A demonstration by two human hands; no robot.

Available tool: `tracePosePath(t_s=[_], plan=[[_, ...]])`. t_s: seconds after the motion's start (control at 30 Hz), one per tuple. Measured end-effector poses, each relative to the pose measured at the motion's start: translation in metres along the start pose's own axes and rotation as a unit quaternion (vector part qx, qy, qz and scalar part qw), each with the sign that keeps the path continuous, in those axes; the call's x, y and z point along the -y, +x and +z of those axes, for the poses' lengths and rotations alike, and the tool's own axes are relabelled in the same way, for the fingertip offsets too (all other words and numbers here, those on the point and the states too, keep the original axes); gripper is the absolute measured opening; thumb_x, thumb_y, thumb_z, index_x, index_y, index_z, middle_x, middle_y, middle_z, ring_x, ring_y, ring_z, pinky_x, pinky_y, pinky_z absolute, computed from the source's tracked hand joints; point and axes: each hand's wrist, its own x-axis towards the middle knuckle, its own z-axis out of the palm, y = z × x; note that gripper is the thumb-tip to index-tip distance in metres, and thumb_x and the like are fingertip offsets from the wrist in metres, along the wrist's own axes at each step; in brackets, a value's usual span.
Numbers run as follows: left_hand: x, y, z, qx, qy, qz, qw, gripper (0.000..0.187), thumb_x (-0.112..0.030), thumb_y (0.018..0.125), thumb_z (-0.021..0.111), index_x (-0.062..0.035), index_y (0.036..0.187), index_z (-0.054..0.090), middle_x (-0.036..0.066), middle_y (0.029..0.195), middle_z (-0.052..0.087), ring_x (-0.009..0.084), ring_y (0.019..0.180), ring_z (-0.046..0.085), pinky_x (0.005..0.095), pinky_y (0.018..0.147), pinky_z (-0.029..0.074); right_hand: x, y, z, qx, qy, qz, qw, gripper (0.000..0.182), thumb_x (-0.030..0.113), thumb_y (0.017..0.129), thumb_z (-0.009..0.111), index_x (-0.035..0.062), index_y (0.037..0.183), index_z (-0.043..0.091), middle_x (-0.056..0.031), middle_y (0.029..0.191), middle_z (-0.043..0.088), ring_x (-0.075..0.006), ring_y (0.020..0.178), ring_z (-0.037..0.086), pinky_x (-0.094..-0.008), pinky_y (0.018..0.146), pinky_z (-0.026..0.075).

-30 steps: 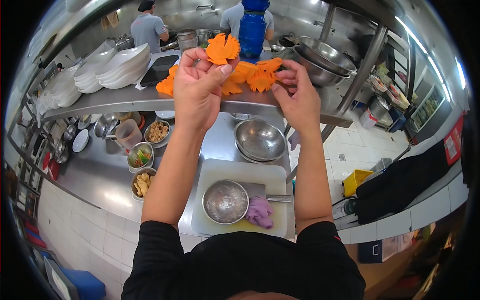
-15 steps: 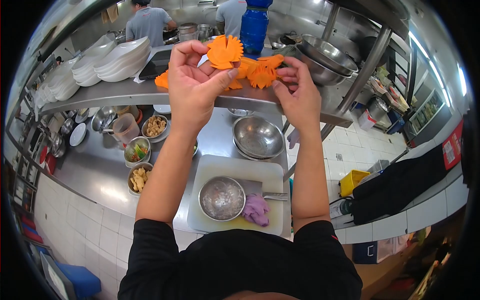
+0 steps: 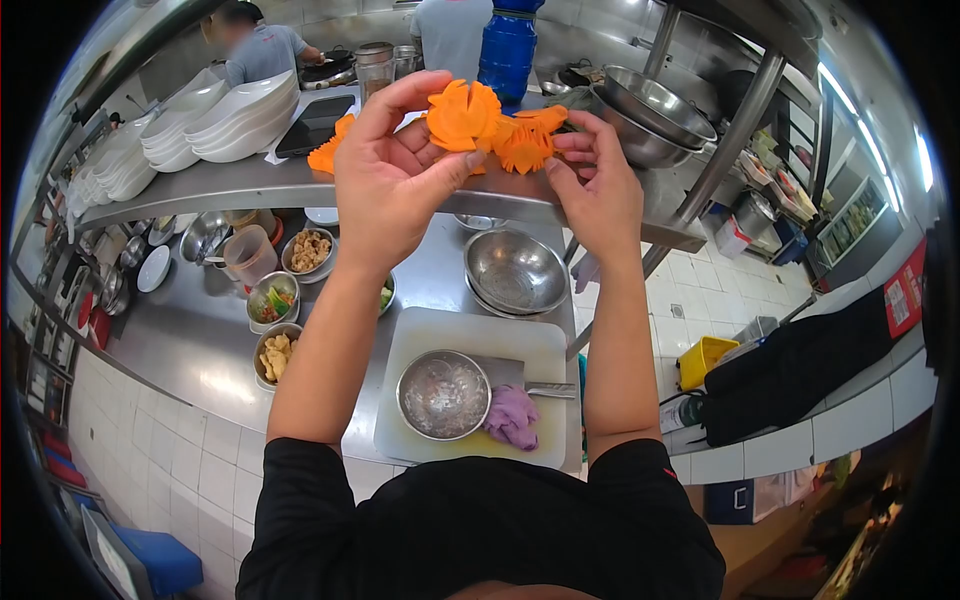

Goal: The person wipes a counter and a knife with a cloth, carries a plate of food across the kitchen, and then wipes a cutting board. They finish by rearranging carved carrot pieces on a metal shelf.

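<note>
Up over the steel shelf, my left hand [image 3: 390, 170] pinches an orange carved carrot flower [image 3: 464, 115] between thumb and fingers, its petals fanned out. To its right, my right hand [image 3: 598, 180] has its fingers curled at the edge of another carved carrot flower [image 3: 526, 149] with jagged petals; it appears gripped at its right side. More orange carved pieces [image 3: 325, 155] lie on the shelf behind my hands, partly hidden. Below, on a white cutting board [image 3: 415, 335], a metal bowl [image 3: 443, 395] rests over a cleaver [image 3: 506, 373] beside a purple cloth [image 3: 512, 417].
Stacked white dishes [image 3: 240, 120], a black tray [image 3: 315, 127] and a blue bottle [image 3: 508, 55] stand on the shelf [image 3: 250, 182]. Steel bowls [image 3: 515, 272] and small food bowls [image 3: 277, 355] sit on the lower counter. Two people in grey shirts [image 3: 265, 52] stand beyond.
The carrot flower in my left hand has been turned and lowered slightly, showing a rounder side. My right hand has barely moved. The person at the back left has shifted left.
</note>
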Motion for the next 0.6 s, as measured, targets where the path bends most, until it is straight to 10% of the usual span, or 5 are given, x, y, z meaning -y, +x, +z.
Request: tracePosePath(t_s=[0.6], plan=[[-0.0039,-0.0052,0.0016,0.042,0.042,0.005,0.998,0.069,0.004,0.072,0.078,0.0051,0.133,0.044,0.015,0.122,0.055,0.0205,0.113,0.056,0.034,0.099,0.047,-0.0022,-0.0006,0.0012,-0.005,-0.022,-0.004,1.0,0.052,0.023,0.078,0.071,0.0162,0.126,0.053,-0.0007,0.1,0.067,-0.0153,0.065,0.06,-0.0298,0.067,0.05]])
